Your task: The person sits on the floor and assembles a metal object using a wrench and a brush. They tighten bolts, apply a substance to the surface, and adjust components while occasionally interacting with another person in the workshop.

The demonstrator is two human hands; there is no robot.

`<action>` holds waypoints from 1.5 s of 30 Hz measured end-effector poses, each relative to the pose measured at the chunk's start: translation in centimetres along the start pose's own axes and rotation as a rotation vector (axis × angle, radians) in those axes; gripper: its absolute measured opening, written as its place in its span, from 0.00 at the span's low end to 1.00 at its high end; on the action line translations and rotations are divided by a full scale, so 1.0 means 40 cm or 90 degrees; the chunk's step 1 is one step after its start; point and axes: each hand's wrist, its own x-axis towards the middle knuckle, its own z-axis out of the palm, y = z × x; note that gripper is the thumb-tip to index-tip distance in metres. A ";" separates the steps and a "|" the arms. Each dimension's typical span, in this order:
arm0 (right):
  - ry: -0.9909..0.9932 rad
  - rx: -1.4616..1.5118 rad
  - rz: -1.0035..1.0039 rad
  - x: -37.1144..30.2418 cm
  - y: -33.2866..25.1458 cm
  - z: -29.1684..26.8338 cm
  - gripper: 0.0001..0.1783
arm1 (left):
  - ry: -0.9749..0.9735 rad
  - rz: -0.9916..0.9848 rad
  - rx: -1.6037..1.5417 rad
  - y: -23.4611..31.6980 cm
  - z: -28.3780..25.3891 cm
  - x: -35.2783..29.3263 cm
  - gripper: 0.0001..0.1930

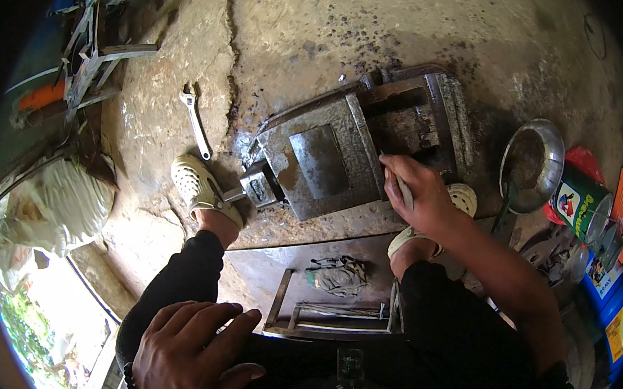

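A heavy, greasy metal housing (pixel 303 195) lies on the ground before me, with a smooth rectangular patch on its flat plate. To its right is an open box-like recess (pixel 437 135) with dark grime inside. My right hand (pixel 420 195) is closed around a thin, greyish tool handle (pixel 405 192), at the plate's right edge beside the recess. The tool's working end is hard to make out. My left hand (pixel 192 349) rests over my left leg, holding nothing, fingers apart. A square metal block with a short shaft (pixel 263 184) sits against the housing's left side, near my left shoe.
An adjustable wrench (pixel 197 123) lies on the ground at the left. At the right stand a metal bowl (pixel 542 156), a green can (pixel 578 206) and a blue container (pixel 602 280). A crumpled cloth (pixel 338 276) lies by a low wooden frame (pixel 279 301) between my legs.
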 end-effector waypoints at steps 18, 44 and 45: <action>-0.068 0.007 -0.027 0.010 0.002 -0.026 0.20 | -0.010 0.024 -0.006 0.003 0.002 0.003 0.29; 0.064 0.022 -0.025 0.016 0.044 -0.016 0.20 | -0.006 0.032 -0.008 0.012 0.008 0.009 0.29; 0.071 0.013 -0.010 0.011 0.040 -0.018 0.20 | -0.009 0.033 -0.010 0.012 0.008 0.008 0.29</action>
